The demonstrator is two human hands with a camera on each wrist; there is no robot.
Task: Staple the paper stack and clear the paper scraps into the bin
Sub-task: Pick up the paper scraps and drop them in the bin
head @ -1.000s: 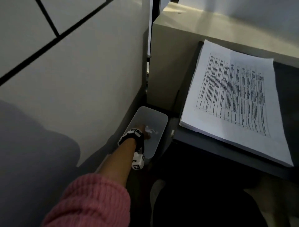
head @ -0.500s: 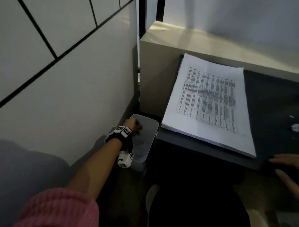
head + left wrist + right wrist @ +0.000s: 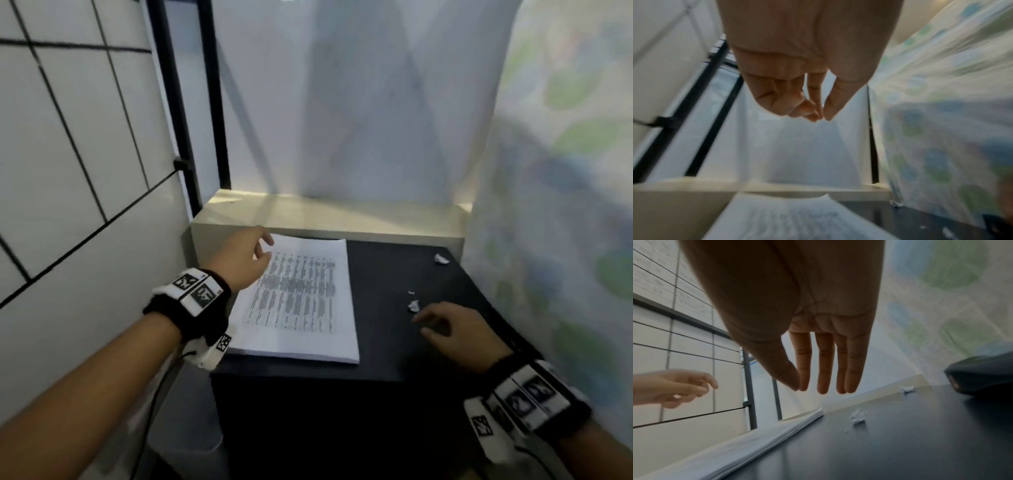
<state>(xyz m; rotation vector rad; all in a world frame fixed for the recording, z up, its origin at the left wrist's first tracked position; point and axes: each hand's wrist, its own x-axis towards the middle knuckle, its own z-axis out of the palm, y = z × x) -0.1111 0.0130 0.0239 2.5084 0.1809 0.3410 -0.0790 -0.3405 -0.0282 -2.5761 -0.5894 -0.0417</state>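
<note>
The printed paper stack (image 3: 301, 308) lies on the left half of the black table (image 3: 383, 346). My left hand (image 3: 267, 248) hovers over the stack's far left corner, fingers loosely curled and empty; the left wrist view shows the fingertips (image 3: 813, 117) near the thumb with nothing between them. My right hand (image 3: 423, 325) is low over the table with straight fingers (image 3: 823, 386), just short of a crumpled paper scrap (image 3: 413, 305). A second scrap (image 3: 441, 259) lies at the far right, and a tiny one (image 3: 411, 293) between them.
A translucent bin (image 3: 191, 435) stands on the floor left of the table, below my left forearm. A tiled wall is close on the left, a patterned curtain (image 3: 565, 205) on the right. A dark object (image 3: 978, 374), maybe the stapler, sits right of my right hand.
My left hand has lifted out of the bin and come up over the stack's far corner. My right hand has moved onto the table toward the near scrap. The view swung up.
</note>
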